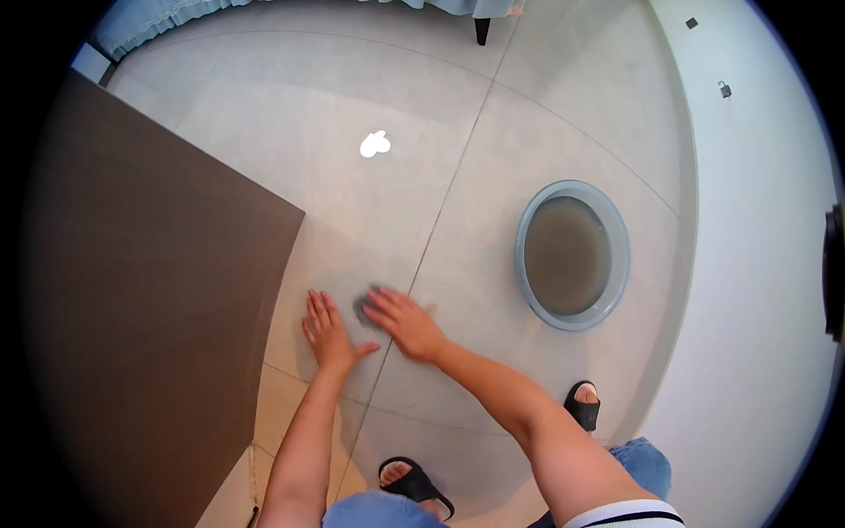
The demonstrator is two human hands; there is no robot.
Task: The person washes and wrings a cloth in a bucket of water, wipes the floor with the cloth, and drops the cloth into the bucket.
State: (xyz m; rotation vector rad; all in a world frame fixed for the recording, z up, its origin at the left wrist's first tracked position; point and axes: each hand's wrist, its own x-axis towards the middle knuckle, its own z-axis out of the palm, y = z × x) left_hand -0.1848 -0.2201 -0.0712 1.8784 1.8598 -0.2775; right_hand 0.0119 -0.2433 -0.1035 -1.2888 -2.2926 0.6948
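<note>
On the tiled floor, my left hand lies flat with its fingers stretched forward and its thumb out to the right. Just right of it, my right hand presses a dark grey cloth against the floor, with the fingers over it; the hand is slightly blurred. The cloth shows at the left edge of the fingers, and the rest of it is hidden. Farther right stands a round, pale blue-grey basin holding murky brown water.
A dark brown furniture panel fills the left side. A white wall runs along the right. Blue fabric and a black furniture leg are at the top. My feet wear black sandals.
</note>
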